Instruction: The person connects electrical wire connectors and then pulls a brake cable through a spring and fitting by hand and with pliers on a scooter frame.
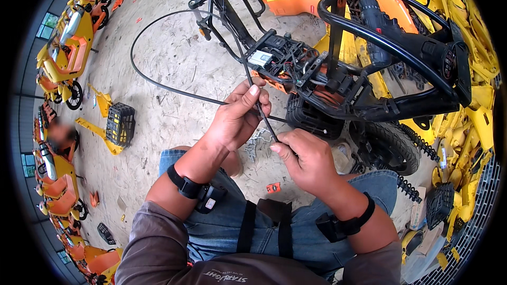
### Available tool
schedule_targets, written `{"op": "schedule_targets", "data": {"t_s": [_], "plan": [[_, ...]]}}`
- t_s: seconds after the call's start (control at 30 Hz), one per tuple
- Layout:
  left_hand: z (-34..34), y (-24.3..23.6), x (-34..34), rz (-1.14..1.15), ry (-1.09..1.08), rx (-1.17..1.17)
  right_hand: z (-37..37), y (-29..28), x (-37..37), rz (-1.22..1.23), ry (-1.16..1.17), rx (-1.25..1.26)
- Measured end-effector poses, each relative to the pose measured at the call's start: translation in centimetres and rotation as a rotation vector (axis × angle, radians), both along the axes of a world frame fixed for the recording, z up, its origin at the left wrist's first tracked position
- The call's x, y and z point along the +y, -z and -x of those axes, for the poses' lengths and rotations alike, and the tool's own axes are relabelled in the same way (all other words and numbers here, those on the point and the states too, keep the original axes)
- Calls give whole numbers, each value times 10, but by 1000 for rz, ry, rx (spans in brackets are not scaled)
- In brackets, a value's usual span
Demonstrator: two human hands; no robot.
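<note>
A long black cable (177, 91) bends in a wide loop on the left and runs back to my hands from beside the upright tube of a stripped black scooter frame (406, 112). My left hand (240, 113) pinches the cable between thumb and fingers, where two lengths of it cross. Lower and to the right, my right hand (309, 159) is closed on the same cable, thumb against the fingers. Just beyond my hands lies the frame's middle, with exposed wiring and a silver-white box (260, 58). A thin cable end pokes out past my left hand toward a dark ribbed part.
A black wheel (391, 150) stands under the frame at my right. Yellow body panels (478, 126) are heaped along the right side. Yellow-orange scooters (66, 63) line the left. A black basket (121, 124) and a small orange piece (273, 187) lie on the dusty floor.
</note>
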State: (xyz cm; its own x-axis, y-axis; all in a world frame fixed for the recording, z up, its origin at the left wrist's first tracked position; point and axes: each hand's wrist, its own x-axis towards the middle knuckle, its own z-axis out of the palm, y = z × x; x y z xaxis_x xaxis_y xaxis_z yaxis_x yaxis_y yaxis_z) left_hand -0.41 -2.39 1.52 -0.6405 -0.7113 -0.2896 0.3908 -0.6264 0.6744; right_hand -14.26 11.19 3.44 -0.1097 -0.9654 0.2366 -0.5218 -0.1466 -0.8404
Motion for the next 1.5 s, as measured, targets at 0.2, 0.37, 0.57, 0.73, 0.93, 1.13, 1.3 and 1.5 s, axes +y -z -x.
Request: {"op": "schedule_targets", "data": {"t_s": [0.2,0.37,0.57,0.73,0.93,1.13,1.3,1.5], "plan": [[1,4,-1,43,36,34,2,4,-2,37,45,-52],[-2,7,-1,144,85,21,2,1,-1,31,36,-27],[-3,9,-1,208,104,-21,-3,5,-1,46,26,-39],[-3,7,0,226,90,-42,-2,4,-1,33,27,-26],[-2,7,0,172,124,-52,-3,4,1,33,34,-24],[-3,10,-1,161,127,-13,-3,4,0,26,28,-44],[-2,9,-1,145,129,-25,-3,5,0,1,11,-61],[-3,8,-1,132,125,-20,-3,2,1,-44,16,-64]]}}
